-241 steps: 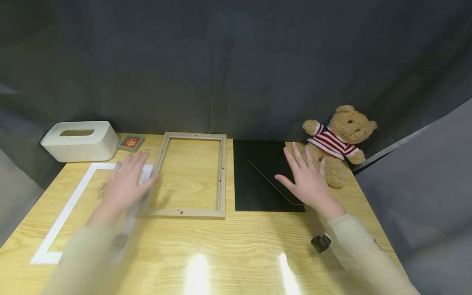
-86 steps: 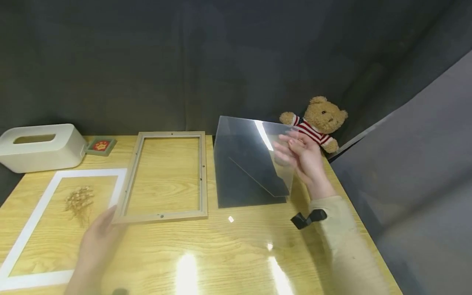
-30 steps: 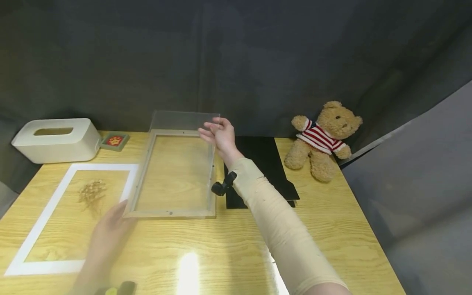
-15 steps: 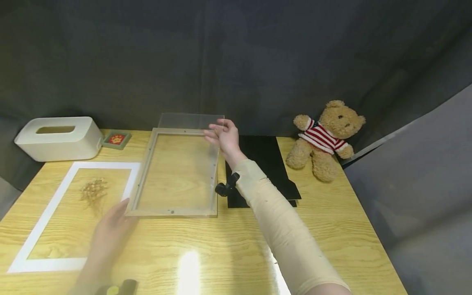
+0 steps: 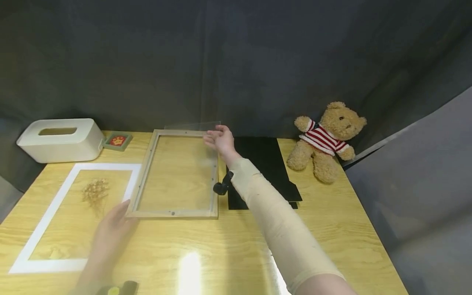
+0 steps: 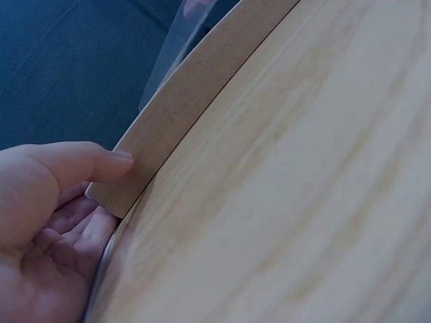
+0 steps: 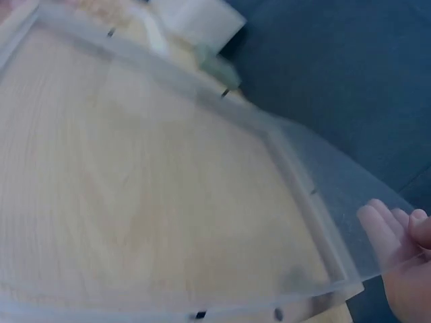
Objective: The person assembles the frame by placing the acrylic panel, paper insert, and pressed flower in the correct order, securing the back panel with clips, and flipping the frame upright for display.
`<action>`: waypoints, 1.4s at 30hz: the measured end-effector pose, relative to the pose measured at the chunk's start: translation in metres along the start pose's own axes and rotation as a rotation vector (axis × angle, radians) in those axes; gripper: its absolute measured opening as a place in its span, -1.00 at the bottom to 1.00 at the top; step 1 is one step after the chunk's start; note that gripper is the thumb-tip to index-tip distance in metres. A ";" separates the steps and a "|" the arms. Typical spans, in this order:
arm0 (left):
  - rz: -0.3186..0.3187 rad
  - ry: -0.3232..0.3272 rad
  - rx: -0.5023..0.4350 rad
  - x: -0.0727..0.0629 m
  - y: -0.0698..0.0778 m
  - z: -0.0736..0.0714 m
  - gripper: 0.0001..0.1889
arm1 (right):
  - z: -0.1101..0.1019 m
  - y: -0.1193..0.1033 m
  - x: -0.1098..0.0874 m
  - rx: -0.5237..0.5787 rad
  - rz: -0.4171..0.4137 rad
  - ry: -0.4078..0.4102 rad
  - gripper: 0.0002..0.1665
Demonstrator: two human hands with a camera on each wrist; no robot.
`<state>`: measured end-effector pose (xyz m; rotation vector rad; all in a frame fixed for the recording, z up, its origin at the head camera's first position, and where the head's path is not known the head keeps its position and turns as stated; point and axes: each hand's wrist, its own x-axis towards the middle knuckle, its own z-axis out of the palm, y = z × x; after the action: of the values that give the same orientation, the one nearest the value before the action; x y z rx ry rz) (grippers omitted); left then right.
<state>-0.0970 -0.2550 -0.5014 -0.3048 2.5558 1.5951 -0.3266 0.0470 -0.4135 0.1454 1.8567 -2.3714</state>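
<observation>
A light wooden picture frame (image 5: 145, 174) lies on the table, little holes or fittings along its rails. My left hand (image 5: 110, 229) grips its near left corner; in the left wrist view the thumb presses the outer side of the rail (image 6: 182, 101) and fingers reach beneath. My right hand (image 5: 221, 141) pinches the far right corner of a clear sheet (image 7: 330, 175). That sheet is tilted over the frame, its far edge raised behind the frame's far rail. Where its near edge touches the frame is hard to tell.
Left of the frame lies a white mat border (image 5: 55, 213) with dried flowers (image 5: 95, 191) inside its opening. Behind stand a white tissue box (image 5: 60, 141) and a small paw-print tile (image 5: 118, 141). A black backing board (image 5: 262, 164) and a teddy bear (image 5: 322, 141) are to the right.
Earlier both hands were empty and spread. My right hand then lifted the clear sheet off the black board, carried it left over the frame, and has just lowered its far edge. The left hand took the frame's corner.
</observation>
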 end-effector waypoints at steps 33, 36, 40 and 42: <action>0.025 0.020 0.050 -0.002 0.001 0.000 -0.22 | 0.015 0.036 0.037 -0.422 -0.070 0.131 -0.40; 0.001 0.014 0.042 -0.001 0.002 0.000 -0.26 | 0.014 0.039 0.038 -0.392 -0.068 0.135 -0.40; -0.005 0.012 0.031 -0.001 0.003 0.000 -0.29 | 0.014 0.040 0.039 -0.437 -0.069 0.139 -0.39; -0.006 0.012 0.033 -0.002 0.003 0.000 -0.30 | 0.014 0.039 0.039 -0.494 -0.068 0.159 -0.38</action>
<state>-0.0959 -0.2540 -0.4982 -0.3189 2.5846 1.5526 -0.3588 0.0229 -0.4537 0.2265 2.4913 -1.9078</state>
